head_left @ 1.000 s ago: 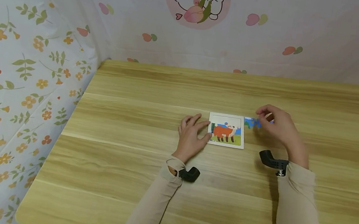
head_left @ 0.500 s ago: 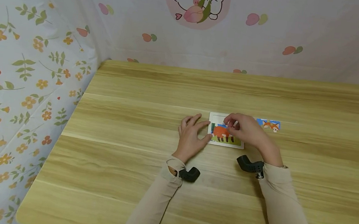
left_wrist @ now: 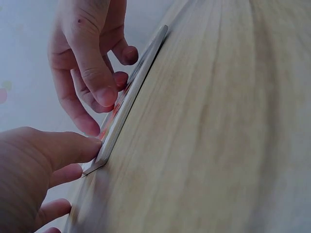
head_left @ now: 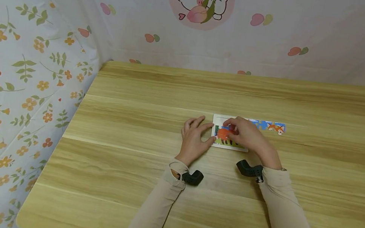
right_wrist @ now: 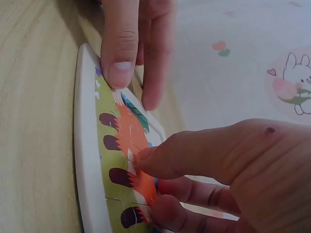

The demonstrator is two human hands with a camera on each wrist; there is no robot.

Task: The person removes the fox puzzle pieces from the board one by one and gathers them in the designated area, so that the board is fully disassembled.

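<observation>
A small picture puzzle [head_left: 222,134] in a white frame [right_wrist: 86,145] lies on the table, showing an orange animal with dark legs on green ground. My left hand [head_left: 194,139] holds still at its left edge, fingers spread, thumb and a finger touching the frame. Over the puzzle's right part, my right hand [head_left: 246,133] has its fingertips down on the picture. In the right wrist view a blurred orange puzzle piece [right_wrist: 146,183] shows between thumb and fingers, which seem to pinch it; the hand partly hides it.
A row of loose puzzle pieces [head_left: 275,127], with orange ears and blue sky, lies just right of the frame. The wooden table [head_left: 126,122] reaches back to a patterned cloth [head_left: 190,50]. A flowered cloth [head_left: 22,109] hangs at the left.
My right hand has moved left from the loose pieces onto the puzzle, then slightly further left, uncovering the row. The left hand has stayed in place.
</observation>
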